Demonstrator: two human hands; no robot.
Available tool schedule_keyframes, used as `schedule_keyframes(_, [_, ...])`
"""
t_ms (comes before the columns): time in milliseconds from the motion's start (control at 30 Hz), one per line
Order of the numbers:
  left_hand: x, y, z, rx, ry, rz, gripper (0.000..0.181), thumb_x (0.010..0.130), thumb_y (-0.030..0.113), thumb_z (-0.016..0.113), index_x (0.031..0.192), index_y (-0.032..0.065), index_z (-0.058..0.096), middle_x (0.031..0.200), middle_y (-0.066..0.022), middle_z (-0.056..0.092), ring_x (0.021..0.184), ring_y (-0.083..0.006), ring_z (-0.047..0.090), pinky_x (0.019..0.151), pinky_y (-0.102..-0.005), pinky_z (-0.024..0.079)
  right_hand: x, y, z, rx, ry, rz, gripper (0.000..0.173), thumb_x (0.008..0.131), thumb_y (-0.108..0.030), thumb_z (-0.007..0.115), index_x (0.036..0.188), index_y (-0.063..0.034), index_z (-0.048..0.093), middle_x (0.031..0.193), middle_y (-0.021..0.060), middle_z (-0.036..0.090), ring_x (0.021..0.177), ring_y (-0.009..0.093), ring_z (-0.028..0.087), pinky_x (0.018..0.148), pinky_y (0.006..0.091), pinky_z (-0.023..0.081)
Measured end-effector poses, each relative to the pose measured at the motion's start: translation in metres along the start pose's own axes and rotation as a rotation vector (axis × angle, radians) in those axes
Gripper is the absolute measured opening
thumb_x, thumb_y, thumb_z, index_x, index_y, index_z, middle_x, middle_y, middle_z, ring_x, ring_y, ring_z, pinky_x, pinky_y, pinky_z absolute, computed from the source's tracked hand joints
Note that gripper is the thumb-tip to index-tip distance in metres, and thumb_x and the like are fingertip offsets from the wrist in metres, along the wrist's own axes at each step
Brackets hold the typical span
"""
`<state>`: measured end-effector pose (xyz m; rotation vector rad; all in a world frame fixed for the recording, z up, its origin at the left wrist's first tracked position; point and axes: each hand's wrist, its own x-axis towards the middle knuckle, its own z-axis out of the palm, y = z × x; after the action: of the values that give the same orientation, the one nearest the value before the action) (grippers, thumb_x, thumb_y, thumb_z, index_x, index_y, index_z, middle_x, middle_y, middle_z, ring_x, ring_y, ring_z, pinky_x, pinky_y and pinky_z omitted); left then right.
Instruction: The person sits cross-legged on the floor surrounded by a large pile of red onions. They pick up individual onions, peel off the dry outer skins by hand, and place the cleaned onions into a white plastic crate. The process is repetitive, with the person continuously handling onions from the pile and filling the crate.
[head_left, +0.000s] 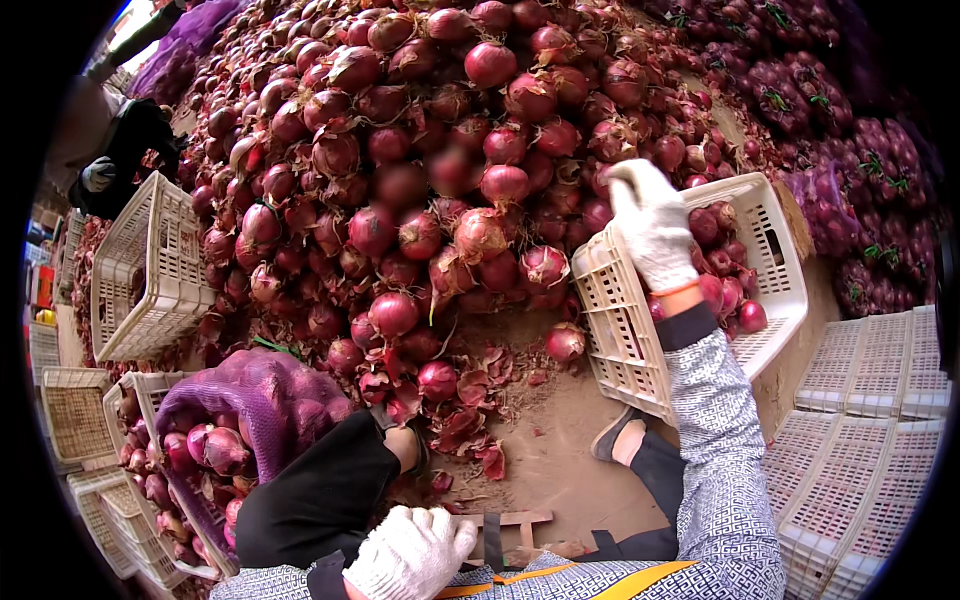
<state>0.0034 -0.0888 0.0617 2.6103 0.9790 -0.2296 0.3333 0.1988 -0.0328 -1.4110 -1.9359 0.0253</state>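
Observation:
A large heap of red onions (450, 172) fills the middle and top of the view. My right hand (651, 217), in a white knit glove, is over the near rim of a cream plastic crate (784, 277) with red onions inside; its fingers point towards the heap, and whether they touch anything cannot be told. My left hand (412, 551), gloved the same way, rests by my lap with its fingers curled, nothing visible in it. A purple mesh bag (259, 405) of onions lies at the left, its mouth spread over a crate beside my knee.
An upright crate (150, 277) stands left of the heap, near another person's gloved hand (98, 174). Stacked crates (847, 480) line the lower right. Filled mesh bags (870, 180) are piled at the upper right. Loose onion skins (472, 420) lie on the floor between my feet.

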Motion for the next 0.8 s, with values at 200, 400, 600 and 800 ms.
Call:
schedule_keyframes(200, [-0.007,-0.005,-0.005,0.004,0.012,-0.046,0.02,0.087,0.023,0.057,0.102,0.0113,0.061,0.081,-0.0053,0.052,0.074,-0.0207,0.055,0.068,-0.0358,0.043,0.009,-0.004,0.181,0.086,-0.351,0.6,0.078,0.073,-0.026,0.085,0.139,-0.0165,0.045,0.139,0.0198,0.053,0.124,0.041,0.058,0.104,0.0461,0.05])
schedule_keyframes(400, [-0.009,-0.01,-0.009,-0.039,0.072,-0.03,0.015,0.086,0.02,0.058,0.098,0.0115,0.061,0.08,-0.0056,0.053,0.075,-0.0217,0.056,0.067,-0.0365,0.043,-0.012,0.031,0.175,0.693,-0.011,0.697,0.073,0.069,-0.018,0.09,0.13,-0.0146,0.05,0.124,0.0107,0.062,0.11,0.028,0.065,0.087,0.0397,0.06])
schedule_keyframes(600, [-0.01,0.002,-0.013,0.044,0.029,0.036,0.02,0.088,0.019,0.056,0.106,0.0147,0.062,0.082,-0.0035,0.054,0.072,-0.0197,0.058,0.063,-0.0337,0.046,-0.056,-0.064,0.054,1.436,-0.047,0.986,0.075,0.083,-0.011,0.081,0.145,-0.0211,0.041,0.132,0.0093,0.054,0.113,0.028,0.063,0.076,0.0454,0.065])
schedule_keyframes(800, [0.031,-0.005,-0.059,-0.487,0.398,-0.299,0.059,0.083,0.009,0.075,0.137,0.0111,0.05,0.125,-0.0188,0.059,0.087,-0.0331,0.069,0.075,-0.0408,0.058,-0.117,-0.138,-0.025,0.71,-0.31,0.421,0.089,0.066,-0.017,0.092,0.138,-0.0104,0.041,0.129,0.0097,0.054,0.121,0.023,0.055,0.106,0.0384,0.047])
